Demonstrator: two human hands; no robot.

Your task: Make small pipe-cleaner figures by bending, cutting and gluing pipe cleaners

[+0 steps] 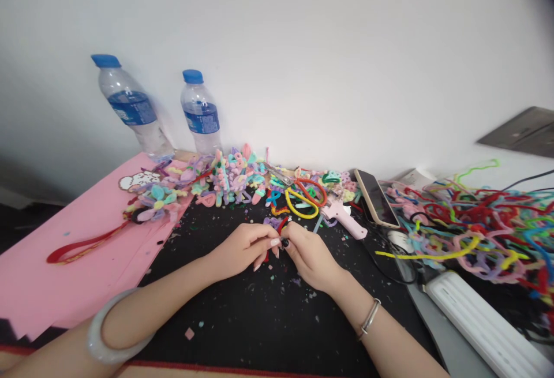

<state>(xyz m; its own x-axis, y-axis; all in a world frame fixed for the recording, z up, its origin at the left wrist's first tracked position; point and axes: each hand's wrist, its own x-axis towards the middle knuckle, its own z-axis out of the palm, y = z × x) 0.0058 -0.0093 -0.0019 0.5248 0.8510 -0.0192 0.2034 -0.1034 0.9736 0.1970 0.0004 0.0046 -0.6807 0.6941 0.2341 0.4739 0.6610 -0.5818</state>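
My left hand (249,246) and my right hand (310,255) meet above the black mat (242,320), fingertips pressed together. A short red pipe cleaner (283,223) pokes up between them, pinched by both hands; its lower part is mostly hidden by my fingers. Just behind the hands lie scissors (302,202) with red and yellow handles. Beside them rests a pink glue gun (344,217). Small bent pipe-cleaner shapes, blue and orange, sit near the scissors.
Colourful pipe-cleaner pieces (236,179) are heaped along the wall. Two water bottles (201,115) stand at the back left, above pink sheets (82,234) holding a red strap (89,245). A phone (376,196), loose pipe cleaners (471,228) and a white power strip (485,320) occupy the right.
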